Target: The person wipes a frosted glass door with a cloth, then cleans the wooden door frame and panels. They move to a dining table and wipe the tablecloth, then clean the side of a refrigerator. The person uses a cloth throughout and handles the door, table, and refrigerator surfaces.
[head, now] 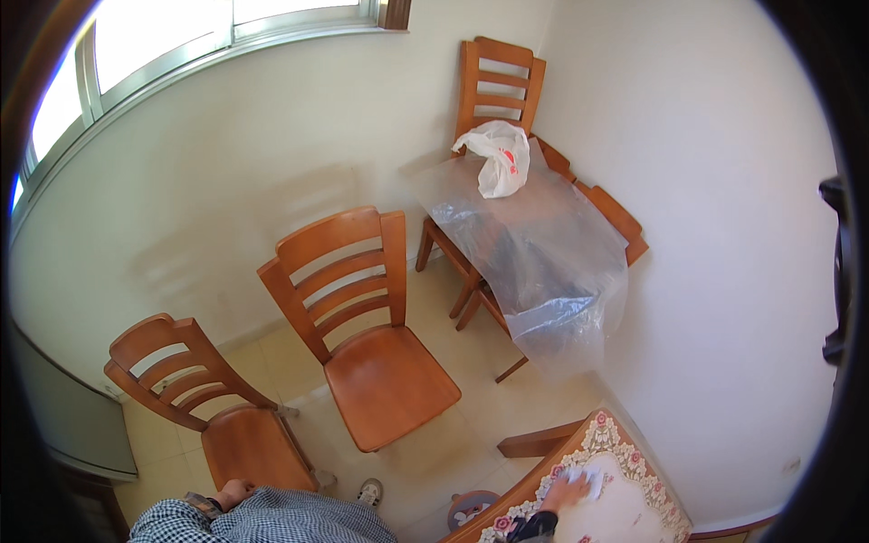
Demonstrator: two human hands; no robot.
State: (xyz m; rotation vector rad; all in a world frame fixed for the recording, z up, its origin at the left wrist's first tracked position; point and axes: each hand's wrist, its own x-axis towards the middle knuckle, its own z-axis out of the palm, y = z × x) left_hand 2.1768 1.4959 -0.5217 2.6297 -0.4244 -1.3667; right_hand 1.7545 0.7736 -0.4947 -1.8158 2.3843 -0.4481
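Note:
My right hand [567,494] presses a white cloth or tissue [592,480] onto a floral-bordered tablecloth [614,516]; hand and cloth are slightly blurred. The tablecloth covers a wooden table [529,490] at the bottom right. At the lower left, my left hand [235,494] is beside the seat of a wooden chair [251,441], next to my checked garment [305,512]. Its fingers are partly hidden, and whether it touches the seat is unclear.
Another wooden chair [390,383] stands ahead. Against the far corner, more chairs [502,81] bear a clear plastic sheet [543,271] and a white plastic bag [504,166]. A small round stool [472,508] is beside the table. A window [163,41] is upper left.

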